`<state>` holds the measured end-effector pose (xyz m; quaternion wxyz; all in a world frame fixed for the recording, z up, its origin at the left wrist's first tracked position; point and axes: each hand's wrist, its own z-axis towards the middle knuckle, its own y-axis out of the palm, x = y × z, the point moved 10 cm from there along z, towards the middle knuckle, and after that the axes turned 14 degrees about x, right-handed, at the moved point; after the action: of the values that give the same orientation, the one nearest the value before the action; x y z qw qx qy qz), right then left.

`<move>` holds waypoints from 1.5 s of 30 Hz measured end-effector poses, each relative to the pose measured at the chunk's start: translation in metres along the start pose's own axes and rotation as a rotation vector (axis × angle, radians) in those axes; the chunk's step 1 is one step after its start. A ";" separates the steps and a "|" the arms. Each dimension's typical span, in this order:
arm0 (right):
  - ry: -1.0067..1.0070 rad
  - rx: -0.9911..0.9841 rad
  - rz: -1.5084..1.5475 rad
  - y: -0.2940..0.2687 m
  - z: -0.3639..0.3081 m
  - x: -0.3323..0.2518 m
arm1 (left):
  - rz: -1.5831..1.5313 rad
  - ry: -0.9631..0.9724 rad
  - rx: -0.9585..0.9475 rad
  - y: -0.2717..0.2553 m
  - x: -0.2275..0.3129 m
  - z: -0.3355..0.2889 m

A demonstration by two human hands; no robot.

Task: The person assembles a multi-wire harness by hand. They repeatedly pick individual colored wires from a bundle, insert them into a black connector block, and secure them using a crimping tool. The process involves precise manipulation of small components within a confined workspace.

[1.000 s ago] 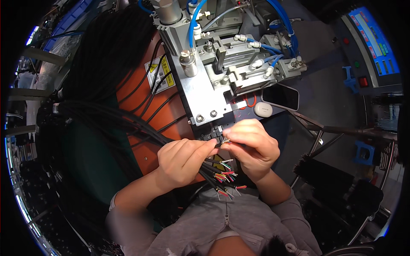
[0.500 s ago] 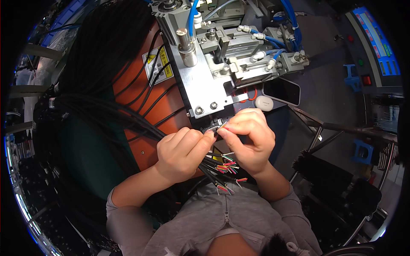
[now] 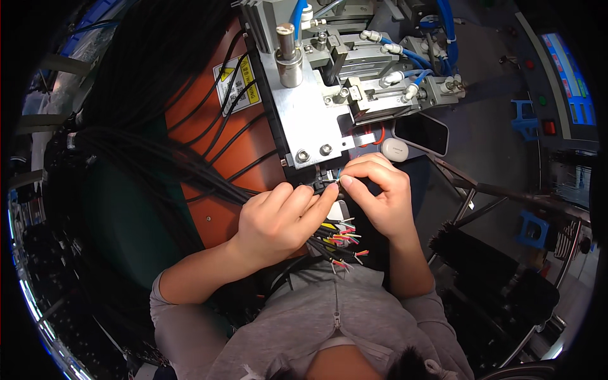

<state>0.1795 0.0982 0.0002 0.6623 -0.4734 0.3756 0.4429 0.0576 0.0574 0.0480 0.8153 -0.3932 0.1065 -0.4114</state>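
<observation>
I've R hand point(image 3: 383, 190) pinching thin wires point(image 3: 339, 172) just near of the metal plate point(image 3: 310, 120), L hand point(image 3: 278, 218) curled, index out beside 'em, grip can't tell; best go gently, wires straight, w/o tugging.

black cables point(image 3: 209, 175); red, white wire ends point(image 3: 345, 235); orange panel point(image 3: 225, 221); blue tubes point(image 3: 447, 28).

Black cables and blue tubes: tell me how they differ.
Arrangement: the black cables lie mostly in thick bundles at the left, while the blue tubes curve over the metal machine. Ends: several cables near the left hand fan into coloured wires; several tubes plug into white fittings on that machine. Both are long, slender and bent.
</observation>
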 end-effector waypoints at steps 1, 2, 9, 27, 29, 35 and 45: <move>-0.073 0.048 -0.058 0.001 0.001 -0.004 | 0.004 -0.025 -0.005 0.003 -0.001 -0.001; -0.110 0.062 -0.100 0.003 0.002 -0.007 | 0.034 -0.021 -0.031 0.006 -0.001 -0.002; -0.189 0.069 -0.208 0.009 -0.002 -0.011 | 0.138 -0.039 -0.126 0.013 0.001 -0.002; 0.093 0.168 0.004 0.013 -0.007 0.023 | -0.001 -0.188 -0.043 0.008 -0.017 0.001; 0.170 0.143 0.017 0.013 -0.012 0.034 | 0.032 -0.192 -0.092 0.004 -0.013 -0.001; 0.074 0.242 0.150 -0.002 -0.007 0.027 | 0.195 -0.165 -0.208 0.005 -0.010 -0.004; -0.100 0.002 0.418 0.000 -0.006 -0.010 | -0.098 -0.018 0.121 -0.018 -0.003 0.012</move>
<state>0.1758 0.0903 0.0082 0.5743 -0.3618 0.4326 0.5934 0.0509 0.0600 0.0685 0.8174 -0.3515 0.0545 -0.4531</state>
